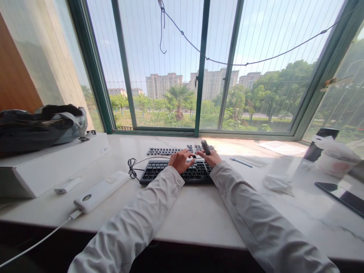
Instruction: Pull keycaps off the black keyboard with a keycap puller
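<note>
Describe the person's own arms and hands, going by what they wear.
Both arms are covered by loose, light grey, creased fabric: the long left sleeve and the long right sleeve reach down to about the wrists. The ungloved left hand and ungloved right hand show five-fingered human shapes partly; no printed markings are visible on the sleeves.

Palm (179, 94) and tall buildings (216, 84) beyond the window (199, 98)

We see a dark bundle (36, 129) on a white box (57, 163) to our left; to our right, a blue pen (241, 163), paper (281, 148) and a flat dark device (342, 197).
</note>
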`<state>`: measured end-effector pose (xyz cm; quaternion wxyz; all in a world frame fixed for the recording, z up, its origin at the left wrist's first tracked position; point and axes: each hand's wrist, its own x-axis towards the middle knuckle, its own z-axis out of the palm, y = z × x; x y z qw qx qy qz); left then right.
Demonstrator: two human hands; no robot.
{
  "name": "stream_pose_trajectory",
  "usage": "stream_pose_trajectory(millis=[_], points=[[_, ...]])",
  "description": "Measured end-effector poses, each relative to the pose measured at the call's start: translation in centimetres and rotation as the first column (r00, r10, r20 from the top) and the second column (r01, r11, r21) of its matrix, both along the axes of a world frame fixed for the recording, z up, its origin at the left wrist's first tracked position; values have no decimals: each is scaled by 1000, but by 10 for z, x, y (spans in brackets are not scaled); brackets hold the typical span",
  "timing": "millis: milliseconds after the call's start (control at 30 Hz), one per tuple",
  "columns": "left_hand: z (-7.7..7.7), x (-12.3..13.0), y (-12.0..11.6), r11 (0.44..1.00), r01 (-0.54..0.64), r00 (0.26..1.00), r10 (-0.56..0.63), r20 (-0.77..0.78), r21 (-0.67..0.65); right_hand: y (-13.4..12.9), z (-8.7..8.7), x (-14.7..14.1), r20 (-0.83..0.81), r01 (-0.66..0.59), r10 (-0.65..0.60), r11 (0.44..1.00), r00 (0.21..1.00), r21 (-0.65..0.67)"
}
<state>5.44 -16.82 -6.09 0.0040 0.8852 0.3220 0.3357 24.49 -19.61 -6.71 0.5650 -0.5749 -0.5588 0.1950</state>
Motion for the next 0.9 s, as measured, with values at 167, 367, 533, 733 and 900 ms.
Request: stream_pose_trajectory(millis=[167, 367, 533, 733, 900], points=[[-2, -1, 0, 1000, -9, 1000, 9, -22, 22, 4, -5, -4, 175, 37, -24, 997, 984, -70], [-5, 0, 1, 998, -19, 1000, 20, -21, 56, 3, -6, -4, 187, 21, 5, 991, 982, -134], [-3, -1, 0, 999, -16, 999, 17, -31, 34, 5, -7, -5, 196, -41, 61, 993, 979, -107], [-4, -3, 10, 999, -5, 1000, 4, 29, 43, 3, -8, -1, 385, 114, -73, 990, 920, -85], [-6, -7, 20, 996, -82, 996, 82, 28, 30, -4, -10, 2, 720, 373, -158, 916, 676, -149]])
